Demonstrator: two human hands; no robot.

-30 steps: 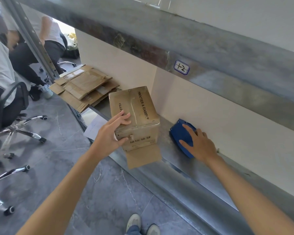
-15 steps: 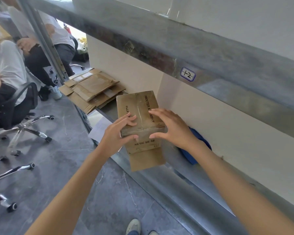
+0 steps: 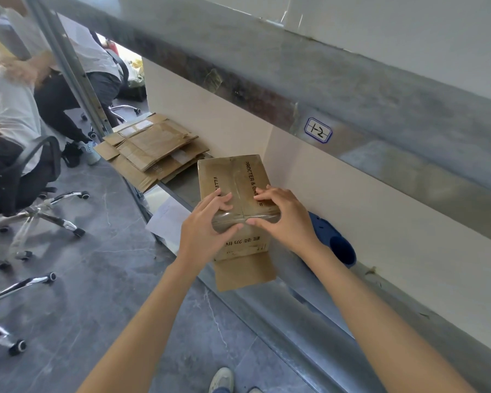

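Off the blue tape dispenser (image 3: 335,239) now, the right hand (image 3: 287,222) joins the left hand (image 3: 207,228), fingers (image 3: 223,201) of both curled over the near top edge of the cardboard box (image 3: 233,174), which lies on the bench (image 3: 318,313) with its long axis pointing away.

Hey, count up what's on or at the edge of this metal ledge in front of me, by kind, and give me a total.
taped brown cardboard box, gripped by the left hand and the right hand: 1
pile of flattened brown cardboard: 1
blue plastic tape dispenser: 1
white sheet of paper: 1
total: 4
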